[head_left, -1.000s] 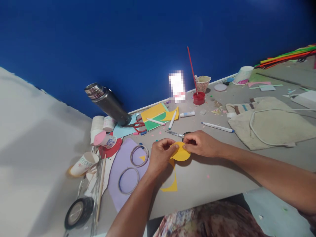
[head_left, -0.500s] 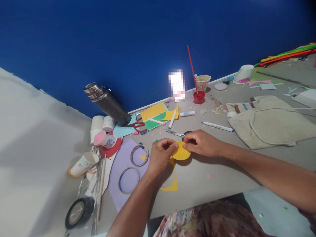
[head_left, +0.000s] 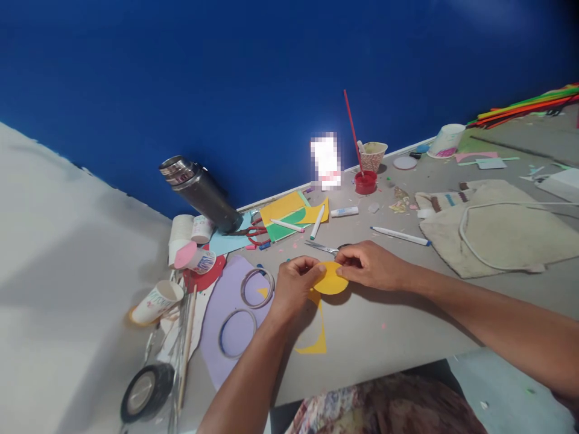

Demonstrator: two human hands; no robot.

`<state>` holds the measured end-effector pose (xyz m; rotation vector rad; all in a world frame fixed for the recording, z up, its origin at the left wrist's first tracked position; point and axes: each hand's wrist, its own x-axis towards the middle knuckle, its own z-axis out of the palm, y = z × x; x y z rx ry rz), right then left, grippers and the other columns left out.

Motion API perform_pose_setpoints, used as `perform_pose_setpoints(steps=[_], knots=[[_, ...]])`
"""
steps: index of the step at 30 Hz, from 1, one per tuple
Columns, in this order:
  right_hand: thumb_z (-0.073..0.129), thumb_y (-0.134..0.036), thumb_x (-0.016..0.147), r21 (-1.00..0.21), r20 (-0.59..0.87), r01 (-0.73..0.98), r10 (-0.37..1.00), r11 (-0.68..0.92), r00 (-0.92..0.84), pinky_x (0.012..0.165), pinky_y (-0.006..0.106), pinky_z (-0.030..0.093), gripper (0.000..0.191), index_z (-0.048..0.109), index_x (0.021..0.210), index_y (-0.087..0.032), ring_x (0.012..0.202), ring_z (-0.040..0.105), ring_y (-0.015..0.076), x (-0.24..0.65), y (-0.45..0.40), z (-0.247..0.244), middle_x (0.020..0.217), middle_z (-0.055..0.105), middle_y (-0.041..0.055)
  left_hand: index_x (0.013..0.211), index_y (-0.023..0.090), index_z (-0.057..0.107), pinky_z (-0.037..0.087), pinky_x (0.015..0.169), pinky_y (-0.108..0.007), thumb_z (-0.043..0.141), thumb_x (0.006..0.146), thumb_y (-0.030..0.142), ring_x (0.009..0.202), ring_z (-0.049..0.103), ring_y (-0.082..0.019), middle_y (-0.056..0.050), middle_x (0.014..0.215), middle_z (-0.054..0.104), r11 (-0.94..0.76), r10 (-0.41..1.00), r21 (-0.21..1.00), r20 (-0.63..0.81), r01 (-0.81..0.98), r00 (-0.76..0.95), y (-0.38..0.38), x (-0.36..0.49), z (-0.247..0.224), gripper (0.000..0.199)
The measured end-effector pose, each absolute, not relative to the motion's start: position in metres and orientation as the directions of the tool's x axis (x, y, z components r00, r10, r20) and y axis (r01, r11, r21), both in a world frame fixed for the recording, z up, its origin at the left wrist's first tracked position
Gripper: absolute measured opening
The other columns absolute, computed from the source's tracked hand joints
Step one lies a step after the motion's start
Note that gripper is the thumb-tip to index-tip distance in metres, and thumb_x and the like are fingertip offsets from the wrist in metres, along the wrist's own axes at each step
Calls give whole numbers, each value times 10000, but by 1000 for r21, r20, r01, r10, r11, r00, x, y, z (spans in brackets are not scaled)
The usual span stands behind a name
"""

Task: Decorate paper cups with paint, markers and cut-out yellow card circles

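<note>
A round piece of yellow paper (head_left: pixel 331 282) is held between my two hands, a little above the table. My left hand (head_left: pixel 294 286) pinches its left edge between thumb and fingers. At the right edge, my right hand (head_left: pixel 368 265) grips it the same way. Below my left hand lies a yellow paper offcut (head_left: pixel 320 343) with a curved cut-out, partly hidden by the hand. Scissors (head_left: pixel 322 247) rest just beyond my right hand, their handles partly covered by it.
Purple paper (head_left: pixel 210 337) with two tape rings (head_left: pixel 237 333) lies at left, near a black tape roll (head_left: pixel 147 392) and paper cups (head_left: pixel 156 301). A dark flask (head_left: pixel 203 196) stands behind. Markers (head_left: pixel 400 235), a red paint pot (head_left: pixel 365 182) and a cloth (head_left: pixel 502 235) lie farther back and right.
The view has shifted slightly, so everything sits a little lower in the picture. Both hands keep their hold on the yellow paper circle, almost unmoved.
</note>
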<state>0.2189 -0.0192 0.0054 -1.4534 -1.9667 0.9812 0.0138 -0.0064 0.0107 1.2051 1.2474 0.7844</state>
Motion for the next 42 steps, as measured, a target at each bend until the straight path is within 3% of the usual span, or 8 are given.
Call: perform_pose_setpoints(steps=[6, 23, 42], knots=[[577, -265, 829, -813, -12, 554, 946, 179, -323, 597, 261, 379, 166, 711, 782, -180, 624, 559, 141, 221, -19, 7, 715, 701, 13, 669, 147, 749, 402, 588, -245, 894, 560, 425, 602, 551, -120, -22, 640, 672, 272, 929, 955, -293, 120, 224, -4, 14, 8, 332], [544, -256, 775, -830, 15, 529, 955, 178, -298, 577, 250, 336, 128, 611, 686, -193, 622, 493, 135, 215, -17, 4, 652, 603, -6, 636, 145, 767, 428, 615, -259, 832, 600, 334, 618, 575, -144, -37, 632, 688, 201, 951, 970, -227, 139, 210, -7, 16, 6, 202], [542, -363, 813, -876, -31, 478, 984, 59, -177, 557, 265, 338, 222, 594, 671, -199, 582, 465, 124, 217, -14, 0, 617, 557, -31, 655, 154, 785, 411, 590, -245, 845, 605, 347, 606, 536, -124, -37, 641, 691, 189, 972, 981, -193, 47, 135, -8, 21, 5, 208]])
